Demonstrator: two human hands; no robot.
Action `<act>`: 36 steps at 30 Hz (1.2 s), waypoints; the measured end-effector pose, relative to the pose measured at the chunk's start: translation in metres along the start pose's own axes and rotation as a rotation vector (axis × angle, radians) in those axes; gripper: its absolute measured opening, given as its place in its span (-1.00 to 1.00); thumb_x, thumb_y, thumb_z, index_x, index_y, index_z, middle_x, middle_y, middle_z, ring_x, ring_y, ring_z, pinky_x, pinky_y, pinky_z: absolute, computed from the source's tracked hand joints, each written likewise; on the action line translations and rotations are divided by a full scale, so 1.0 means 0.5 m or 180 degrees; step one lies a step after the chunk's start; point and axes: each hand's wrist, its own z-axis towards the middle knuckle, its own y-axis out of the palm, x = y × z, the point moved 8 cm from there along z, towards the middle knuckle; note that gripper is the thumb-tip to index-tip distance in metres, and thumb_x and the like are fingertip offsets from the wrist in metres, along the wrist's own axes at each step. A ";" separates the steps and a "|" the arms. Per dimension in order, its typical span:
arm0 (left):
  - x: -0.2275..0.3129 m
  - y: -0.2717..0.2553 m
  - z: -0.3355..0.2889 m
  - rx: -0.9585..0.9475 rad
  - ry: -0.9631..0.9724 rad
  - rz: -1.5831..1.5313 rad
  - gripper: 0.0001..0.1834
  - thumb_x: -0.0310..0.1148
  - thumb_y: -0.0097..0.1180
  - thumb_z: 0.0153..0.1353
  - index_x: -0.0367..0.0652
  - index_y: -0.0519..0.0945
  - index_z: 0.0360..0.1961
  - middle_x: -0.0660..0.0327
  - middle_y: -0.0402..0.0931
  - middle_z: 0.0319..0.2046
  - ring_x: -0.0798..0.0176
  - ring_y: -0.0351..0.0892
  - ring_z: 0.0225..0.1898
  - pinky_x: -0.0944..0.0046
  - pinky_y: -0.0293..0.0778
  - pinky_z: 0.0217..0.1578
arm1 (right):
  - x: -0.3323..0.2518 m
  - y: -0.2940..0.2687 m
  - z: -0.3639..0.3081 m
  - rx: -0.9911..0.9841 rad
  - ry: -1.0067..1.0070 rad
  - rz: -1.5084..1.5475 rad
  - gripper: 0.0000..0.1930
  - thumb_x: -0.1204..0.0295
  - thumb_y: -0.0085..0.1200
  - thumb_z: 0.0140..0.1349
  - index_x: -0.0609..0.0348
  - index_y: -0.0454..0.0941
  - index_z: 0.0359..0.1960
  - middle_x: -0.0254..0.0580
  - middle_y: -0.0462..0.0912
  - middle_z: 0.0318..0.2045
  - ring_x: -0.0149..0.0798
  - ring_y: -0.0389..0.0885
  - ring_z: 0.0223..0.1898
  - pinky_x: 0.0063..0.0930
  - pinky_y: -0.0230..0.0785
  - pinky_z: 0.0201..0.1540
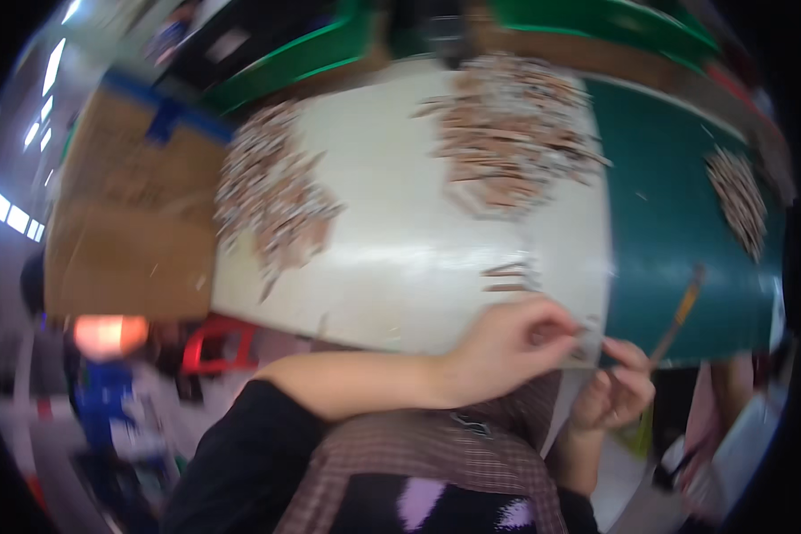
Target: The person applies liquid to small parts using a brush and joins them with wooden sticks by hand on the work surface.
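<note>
My left hand (507, 350) is over the front edge of the white tabletop, its thumb and fingers pinched together. Whatever sits between those fingertips is too small and blurred to name. Close beside it on the right, my right hand (616, 392) has its fingers curled around a thin stick-like tool with a yellow middle (685, 303), which slants up over the green mat. The fingertips of both hands nearly meet. Just beyond my left hand lie a few slim brown pieces with pale ends (505, 278), apart from the heaps.
A large heap of slim brown-and-white pieces (516, 125) covers the far middle, another heap (271, 196) the left side. A small bundle (737, 200) rests on the green mat (659, 214). A cardboard box (142, 205) stands at left; green bins (605, 27) line the back.
</note>
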 end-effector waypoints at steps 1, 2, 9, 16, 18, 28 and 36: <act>0.017 0.014 0.006 -0.0122 0.0296 0.0263 -0.86 -0.48 0.18 0.12 -0.25 0.58 -0.27 0.12 0.52 -0.39 0.19 0.58 -0.35 0.30 0.50 -0.30 | -0.008 -0.001 -0.015 -0.0105 -0.0011 0.0178 -0.72 0.31 0.10 0.28 0.15 0.28 -0.18 0.07 0.59 -0.24 -0.10 0.55 -0.22 -0.32 0.43 -0.15; 0.017 -0.012 0.016 0.0065 0.0309 0.0307 -0.86 -0.48 0.18 0.12 -0.25 0.58 -0.27 0.12 0.52 -0.39 0.19 0.58 -0.35 0.30 0.50 -0.30 | -0.006 -0.008 -0.025 -0.0101 0.0004 -0.0051 -0.73 0.32 0.07 0.30 0.13 0.25 -0.16 0.07 0.57 -0.22 -0.11 0.54 -0.21 -0.32 0.42 -0.13; 0.071 -0.323 -0.048 0.1849 0.0868 0.3705 -0.83 -0.41 0.21 0.08 -0.16 0.63 -0.27 0.09 0.53 -0.28 0.06 0.56 -0.24 0.14 0.48 -0.17 | 0.025 0.019 -0.022 -0.0367 0.0167 0.0008 -0.84 0.39 -0.10 0.37 0.15 0.23 -0.14 0.12 0.54 -0.19 -0.14 0.53 -0.19 -0.33 0.40 -0.09; 0.052 -0.535 -0.117 0.2296 0.0374 0.5203 -0.88 -0.42 0.16 0.03 -0.14 0.60 -0.36 0.09 0.51 -0.33 -0.02 0.48 -0.19 0.04 0.40 -0.17 | 0.041 0.012 -0.039 -0.0123 0.0177 0.0113 -0.83 0.52 -0.10 0.29 0.21 0.25 -0.12 0.18 0.55 -0.20 -0.10 0.55 -0.20 -0.32 0.42 -0.11; 0.062 -0.542 -0.137 0.2262 0.0323 0.5209 -0.90 -0.44 0.20 0.02 -0.17 0.57 -0.41 0.09 0.52 -0.33 -0.02 0.48 -0.19 0.03 0.38 -0.15 | 0.027 0.052 -0.019 -0.0303 0.0093 -0.0155 -0.81 0.57 0.01 0.22 0.21 0.31 -0.17 0.17 0.57 -0.22 -0.07 0.56 -0.20 -0.33 0.42 -0.11; 0.000 -0.214 -0.055 0.0836 0.0040 0.1055 -0.85 -0.56 0.16 0.19 -0.30 0.60 -0.19 0.30 0.59 -0.34 0.53 0.49 -0.32 0.53 0.39 -0.26 | 0.002 0.172 0.048 -0.1177 0.0037 -0.1828 -0.72 0.58 0.29 -0.05 0.10 0.41 -0.36 -0.25 0.63 -0.31 -0.14 0.52 -0.28 -0.29 0.26 -0.24; 0.034 -0.149 -0.031 0.0517 0.0481 0.1232 -0.78 -0.63 0.13 0.19 -0.33 0.63 -0.12 0.18 0.57 -0.29 0.41 0.50 -0.26 0.44 0.41 -0.21 | 0.022 0.121 0.038 -0.0876 0.0575 -0.0712 -0.67 0.69 0.28 -0.05 0.13 0.33 -0.41 -0.18 0.62 -0.36 -0.20 0.45 -0.44 -0.41 0.26 -0.31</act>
